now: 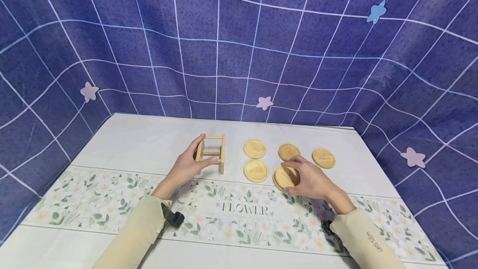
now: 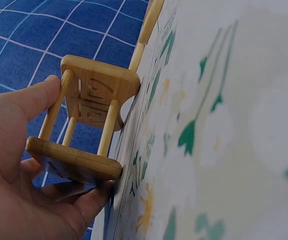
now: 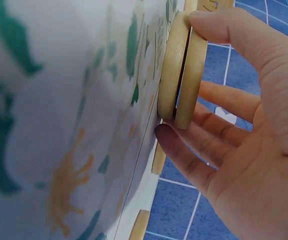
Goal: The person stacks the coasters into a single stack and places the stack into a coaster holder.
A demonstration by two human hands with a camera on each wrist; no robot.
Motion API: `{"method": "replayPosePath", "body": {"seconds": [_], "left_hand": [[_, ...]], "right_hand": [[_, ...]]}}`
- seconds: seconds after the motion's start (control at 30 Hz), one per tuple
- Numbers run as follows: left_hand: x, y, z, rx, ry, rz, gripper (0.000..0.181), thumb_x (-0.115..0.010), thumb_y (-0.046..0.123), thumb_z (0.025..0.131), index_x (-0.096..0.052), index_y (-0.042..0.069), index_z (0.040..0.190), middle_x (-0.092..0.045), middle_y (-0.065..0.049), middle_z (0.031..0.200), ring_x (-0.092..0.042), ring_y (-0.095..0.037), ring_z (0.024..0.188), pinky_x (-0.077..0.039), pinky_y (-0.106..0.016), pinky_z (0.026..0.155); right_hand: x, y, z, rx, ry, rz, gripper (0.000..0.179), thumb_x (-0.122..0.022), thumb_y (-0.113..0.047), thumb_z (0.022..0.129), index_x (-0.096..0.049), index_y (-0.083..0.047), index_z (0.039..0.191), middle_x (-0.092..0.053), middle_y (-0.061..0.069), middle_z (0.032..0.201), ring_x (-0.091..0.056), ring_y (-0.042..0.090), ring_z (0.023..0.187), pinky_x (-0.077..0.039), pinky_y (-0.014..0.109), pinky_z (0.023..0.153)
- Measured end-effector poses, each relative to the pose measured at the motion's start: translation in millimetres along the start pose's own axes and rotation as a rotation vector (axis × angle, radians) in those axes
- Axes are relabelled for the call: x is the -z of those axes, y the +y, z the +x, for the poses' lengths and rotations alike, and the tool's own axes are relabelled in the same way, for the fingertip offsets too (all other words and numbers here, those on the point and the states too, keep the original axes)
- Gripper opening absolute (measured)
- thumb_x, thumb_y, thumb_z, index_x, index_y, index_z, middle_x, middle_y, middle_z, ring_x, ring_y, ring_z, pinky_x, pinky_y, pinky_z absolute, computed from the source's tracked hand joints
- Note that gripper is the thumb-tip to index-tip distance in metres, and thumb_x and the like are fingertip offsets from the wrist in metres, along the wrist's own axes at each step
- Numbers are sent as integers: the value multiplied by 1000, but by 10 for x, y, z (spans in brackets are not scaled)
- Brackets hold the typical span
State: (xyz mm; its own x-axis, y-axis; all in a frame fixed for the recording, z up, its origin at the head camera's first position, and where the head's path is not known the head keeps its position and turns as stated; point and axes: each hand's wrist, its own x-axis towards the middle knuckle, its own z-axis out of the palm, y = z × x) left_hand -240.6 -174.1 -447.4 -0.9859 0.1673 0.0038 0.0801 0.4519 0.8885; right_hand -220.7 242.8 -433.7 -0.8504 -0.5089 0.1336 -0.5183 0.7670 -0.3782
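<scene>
My left hand [image 1: 186, 166] grips a small wooden coaster holder [image 1: 223, 152], thumb on one side and fingers behind. In the left wrist view its two end panels [image 2: 99, 87] with cut-out slots are joined by thin rods. My right hand [image 1: 313, 179] pinches a round wooden coaster [image 1: 288, 176] by its edge between thumb and fingers. That coaster lies over a second coaster [image 3: 172, 72], and the right wrist view shows a narrow, slanting gap between the two. The lower one sits on the tablecloth.
Engraved round coasters lie between the hands and beyond the right one: two in a column [image 1: 254, 149] right of the holder, one behind the right hand [image 1: 289, 150], one farther right [image 1: 323, 158]. A blue grid-patterned curtain [image 1: 239, 61] encloses the table's back and sides.
</scene>
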Motion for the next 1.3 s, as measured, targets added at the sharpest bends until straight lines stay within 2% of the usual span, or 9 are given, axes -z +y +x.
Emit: {"method": "replayPosePath", "body": {"seconds": [0.17,0.37,0.53,0.97,1.17,1.3], "left_hand": [[3,3,-5,6,-2,-1,99,-78,45,105,-15,31,181,-34,-26,176,-38,-46,161,-41,-61,125],[0,0,-2,7,-3,13,100,-78,47,105,-15,32,180,-37,-27,175,-44,-46,158,-47,-61,121],[-4,2,7,4,-3,14,100,-78,49,105,-15,32,180,-37,-26,175,-42,-46,159,-44,-62,123],[-6,0,9,3,2,8,98,-78,44,106,-16,31,180,-44,-27,171,-51,-44,153,-48,-60,119],[0,-12,5,-2,0,-13,98,-79,43,105,-16,30,180,-41,-27,172,-44,-45,158,-43,-60,124],[7,-22,0,2,1,-7,99,-79,45,105,-16,31,180,-41,-27,173,-45,-45,157,-46,-60,122]], "right_hand": [[0,-1,14,8,0,-10,72,-98,-30,83,-72,-5,145,-67,11,139,-69,35,122,-59,56,100],[5,2,13,21,-5,-25,71,-98,-31,83,-72,-6,144,-68,9,137,-69,33,121,-59,56,99],[20,8,4,27,-13,-10,72,-99,-30,83,-72,-6,145,-67,9,136,-68,34,122,-58,57,100],[9,26,-11,24,-26,19,76,-100,-31,84,-69,-5,149,-66,12,139,-67,36,126,-58,59,103],[-2,29,-5,27,-27,28,77,-100,-31,85,-68,-5,150,-66,13,141,-67,38,128,-57,60,104],[-4,28,0,20,-27,37,78,-100,-31,85,-67,-5,151,-66,14,143,-66,39,130,-57,60,104]]}}
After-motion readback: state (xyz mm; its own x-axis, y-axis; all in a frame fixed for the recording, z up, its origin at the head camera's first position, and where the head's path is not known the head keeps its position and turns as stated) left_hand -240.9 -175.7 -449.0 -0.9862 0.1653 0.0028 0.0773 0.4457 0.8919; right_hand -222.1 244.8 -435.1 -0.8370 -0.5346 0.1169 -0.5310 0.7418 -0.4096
